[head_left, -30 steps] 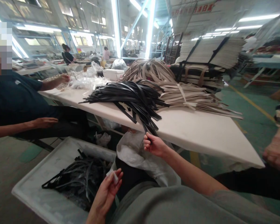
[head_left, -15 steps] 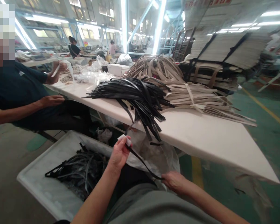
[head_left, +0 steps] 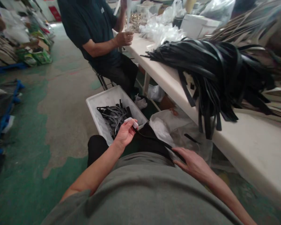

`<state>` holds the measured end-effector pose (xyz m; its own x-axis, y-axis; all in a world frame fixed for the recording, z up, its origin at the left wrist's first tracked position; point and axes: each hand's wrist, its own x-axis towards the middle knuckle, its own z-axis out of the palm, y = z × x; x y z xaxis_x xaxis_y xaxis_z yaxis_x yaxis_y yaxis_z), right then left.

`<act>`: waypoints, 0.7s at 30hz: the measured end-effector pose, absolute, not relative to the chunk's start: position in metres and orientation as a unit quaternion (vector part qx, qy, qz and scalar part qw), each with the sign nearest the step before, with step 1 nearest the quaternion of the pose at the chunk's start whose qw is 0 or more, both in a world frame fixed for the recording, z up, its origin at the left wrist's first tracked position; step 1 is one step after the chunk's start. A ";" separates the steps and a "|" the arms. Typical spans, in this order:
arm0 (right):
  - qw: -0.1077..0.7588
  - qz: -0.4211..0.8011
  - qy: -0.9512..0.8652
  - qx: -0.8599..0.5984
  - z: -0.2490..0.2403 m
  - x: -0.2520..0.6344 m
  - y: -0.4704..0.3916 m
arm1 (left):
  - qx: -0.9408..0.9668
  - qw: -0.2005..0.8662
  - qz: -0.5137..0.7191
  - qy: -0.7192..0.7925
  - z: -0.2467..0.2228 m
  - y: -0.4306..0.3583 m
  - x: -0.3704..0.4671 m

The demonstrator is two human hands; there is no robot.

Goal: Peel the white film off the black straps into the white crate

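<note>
My left hand (head_left: 126,133) is closed, pinching a small folded white piece (head_left: 132,122), perhaps cloth or paper, around a thin black strap (head_left: 154,138). The strap runs slack from there across my lap to my right hand (head_left: 190,162). Between the thumb and fairly straight fingers of that hand, the strap lies loosely held. Just beyond my left hand, a white plastic bin (head_left: 96,114) contains a heap of dark straps (head_left: 115,115). On the table to the right, a large bundle of black straps (head_left: 215,67) droops over the edge.
A long white table (head_left: 250,140) stretches along my right, with a white box (head_left: 198,26) and clear plastic bags (head_left: 164,32) on it. A seated co-worker (head_left: 93,34) is at its far side. Below the edge hangs a translucent sack (head_left: 182,125). Blue pallets (head_left: 8,109) stand at left.
My view has swung left and down, bringing the bin and floor further in. The white piece stays in my left hand; my right hand's fingers have loosened and straightened along the strap.
</note>
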<state>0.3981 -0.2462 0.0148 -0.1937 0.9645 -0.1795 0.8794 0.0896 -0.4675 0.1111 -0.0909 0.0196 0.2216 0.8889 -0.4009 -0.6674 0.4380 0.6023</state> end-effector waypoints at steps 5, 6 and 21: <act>0.189 0.356 -0.764 -0.504 0.039 0.268 -0.143 | 0.121 0.747 0.540 0.367 0.021 -0.114 0.091; 0.201 0.414 -0.752 -0.472 0.037 0.243 -0.131 | 0.129 0.741 0.547 0.367 0.022 -0.116 0.086; 0.329 0.381 -0.692 -0.517 0.066 0.258 -0.138 | -0.083 0.675 0.607 0.410 0.011 -0.089 0.014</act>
